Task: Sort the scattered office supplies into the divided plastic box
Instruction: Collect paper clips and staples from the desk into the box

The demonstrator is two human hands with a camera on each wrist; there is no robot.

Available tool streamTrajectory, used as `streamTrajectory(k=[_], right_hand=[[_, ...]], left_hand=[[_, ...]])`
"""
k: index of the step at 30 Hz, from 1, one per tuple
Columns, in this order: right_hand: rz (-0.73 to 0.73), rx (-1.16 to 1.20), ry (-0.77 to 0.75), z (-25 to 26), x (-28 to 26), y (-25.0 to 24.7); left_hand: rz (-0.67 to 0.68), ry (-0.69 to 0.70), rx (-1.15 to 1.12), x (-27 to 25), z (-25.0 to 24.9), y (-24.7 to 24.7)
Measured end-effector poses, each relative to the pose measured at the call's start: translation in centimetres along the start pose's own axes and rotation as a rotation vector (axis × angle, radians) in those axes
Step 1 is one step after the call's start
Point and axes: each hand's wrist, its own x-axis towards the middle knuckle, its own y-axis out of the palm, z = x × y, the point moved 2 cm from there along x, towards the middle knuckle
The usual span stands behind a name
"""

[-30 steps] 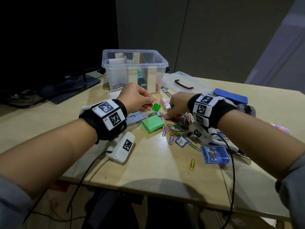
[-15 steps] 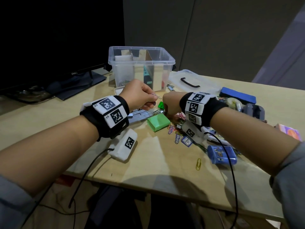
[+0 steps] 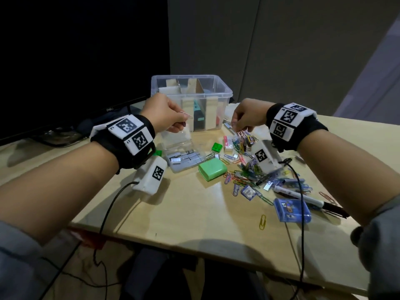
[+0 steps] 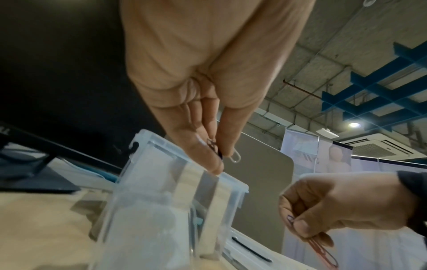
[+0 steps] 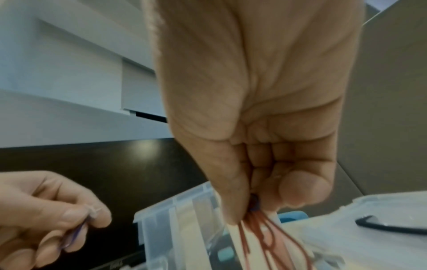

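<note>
Both hands up with paper clips, just short of the divided box

While the pile of coloured paper clips [image 3: 244, 169] lies spread over the middle of the table [image 3: 194, 213], both hands hang in the air in front of the clear divided plastic box [image 3: 225, 95] at the far edge. Left hand [image 3: 166, 114] is curled, thumb and forefinger pinching a few small clips [image 4: 235, 158], one pale wire loop poking out past the fingertips. It sits right against the box's near wall in the head view. Right hand [image 3: 249, 114] is curled too, thumb pressed down on a bunch of red paper clips [image 5: 265, 237] that dangle below the fingers, with a blue one tucked into the pinch. From the right wrist view those red loops hang over the box rim, cardboard dividers visible behind them.

Down on the table, a green case [image 3: 212, 169] lies just left of the clip pile, and an open clear case of staples [image 3: 184, 158] sits left of that. A small green block [image 3: 217, 147] and a pink-and-white eraser [image 3: 228, 144] lie between the pile and the box. Toward the near right edge there's a blue translucent case [image 3: 292, 210], a marker pen [image 3: 303, 198] beside it, and a lone yellow clip [image 3: 262, 221] near the front edge. The box lid [image 4: 249, 254] with its black handle lies flat right of the box
</note>
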Motion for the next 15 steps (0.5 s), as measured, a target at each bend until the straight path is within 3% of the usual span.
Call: streamTrajectory(k=[9, 15], right_hand=[[-0.045, 0.086, 0.002, 1.1, 0.7, -4.1], [-0.053, 0.141, -0.033, 3.0, 2.2, -6.3]], left_hand=[[-0.248, 0.028, 0.184, 2.7, -1.0, -5.3], [-0.232, 0.048, 0.297, 6.0, -2.4, -6.7]])
